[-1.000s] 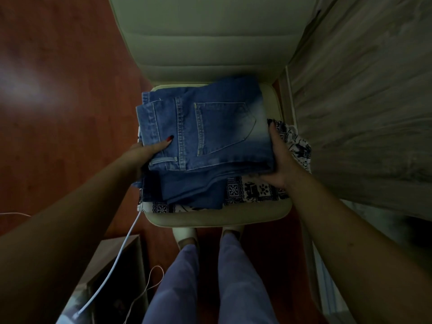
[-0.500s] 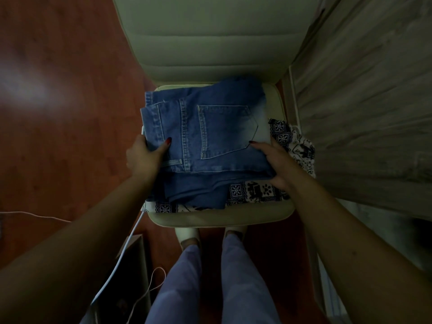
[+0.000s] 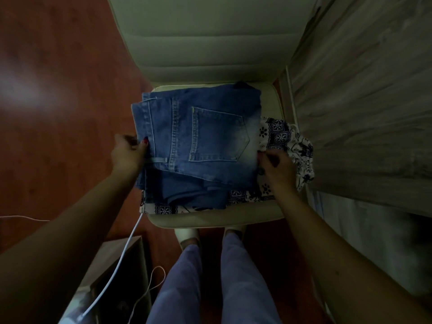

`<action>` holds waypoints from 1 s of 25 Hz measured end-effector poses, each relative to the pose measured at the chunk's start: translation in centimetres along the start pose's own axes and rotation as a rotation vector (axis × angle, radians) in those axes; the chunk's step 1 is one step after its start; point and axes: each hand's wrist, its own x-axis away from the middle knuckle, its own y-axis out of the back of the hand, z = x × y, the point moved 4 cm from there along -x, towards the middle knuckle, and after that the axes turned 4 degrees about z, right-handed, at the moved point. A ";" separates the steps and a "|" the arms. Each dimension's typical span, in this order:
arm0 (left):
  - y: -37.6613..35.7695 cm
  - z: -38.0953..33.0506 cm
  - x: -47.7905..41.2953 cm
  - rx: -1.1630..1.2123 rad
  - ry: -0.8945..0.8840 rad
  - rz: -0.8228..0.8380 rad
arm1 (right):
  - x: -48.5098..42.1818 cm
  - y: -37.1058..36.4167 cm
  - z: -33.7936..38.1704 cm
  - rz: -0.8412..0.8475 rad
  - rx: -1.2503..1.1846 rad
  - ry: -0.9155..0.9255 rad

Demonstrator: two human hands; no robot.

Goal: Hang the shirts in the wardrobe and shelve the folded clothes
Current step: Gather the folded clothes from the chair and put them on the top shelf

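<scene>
A stack of folded blue jeans [image 3: 210,141] lies on the cream chair seat [image 3: 210,218], on top of a black-and-white patterned garment [image 3: 286,136] that sticks out to the right and front. My left hand [image 3: 128,155] grips the left edge of the top jeans, thumb on the waistband. My right hand [image 3: 278,169] is at the stack's right edge with its fingers curled in against the denim, over the patterned cloth. What lies under the fingers is hidden.
The chair's padded back [image 3: 205,38] rises behind the stack. A grey wood-grain panel [image 3: 362,90] stands close on the right. A white cable [image 3: 131,239] runs down to a box [image 3: 117,265] at lower left. My legs [image 3: 187,277] are at the seat's front, on a red-brown floor.
My right hand slid from the top of the jeans to their right edge. My left hand moved outward to the left edge, and the jeans settled flatter on the stack.
</scene>
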 end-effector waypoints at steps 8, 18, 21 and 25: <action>-8.5 -2.6 6.2 -0.818 -0.753 -0.039 | -4.4 4.0 -13.4 -0.115 -0.531 -0.581; -10.6 -2.2 5.3 -0.782 -0.506 0.308 | -0.3 2.2 -2.0 0.107 -0.905 -0.616; -11.9 -3.7 7.0 -0.811 -0.505 0.322 | -0.4 2.1 -2.0 0.035 -0.783 -0.484; -14.7 -3.9 10.0 -0.965 -0.695 0.392 | 0.6 1.7 0.2 0.091 -0.958 -0.339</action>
